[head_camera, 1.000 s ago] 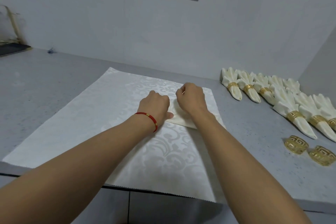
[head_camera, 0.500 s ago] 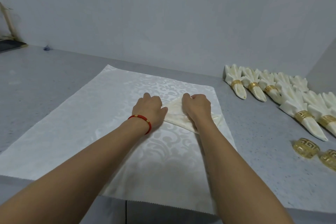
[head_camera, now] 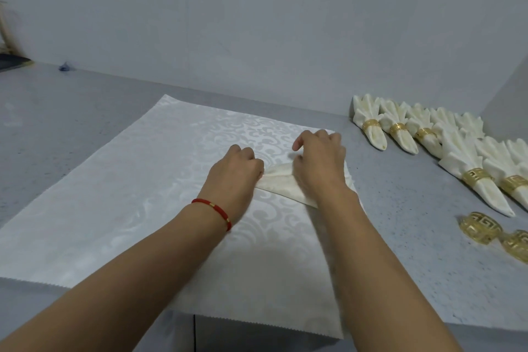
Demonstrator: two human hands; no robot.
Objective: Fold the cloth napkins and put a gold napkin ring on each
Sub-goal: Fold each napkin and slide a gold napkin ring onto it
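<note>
Grey tabletop (head_camera: 400, 251) carried a damask mat (head_camera: 114, 203); ringed napkins (head_camera: 474, 174) lined its right edge, two rings (head_camera: 483, 230) unused. Both hands (head_camera: 237, 171) (head_camera: 321, 163) pinched a part-folded napkin (head_camera: 281, 181) mid-mat, ring judged pending.

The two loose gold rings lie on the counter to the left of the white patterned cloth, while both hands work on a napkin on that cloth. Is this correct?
Not quite. In the head view the two loose gold rings lie on the counter to the right of the white patterned cloth, near the finished napkins. The rest holds: the left hand and right hand work on a napkin on that cloth.
</note>
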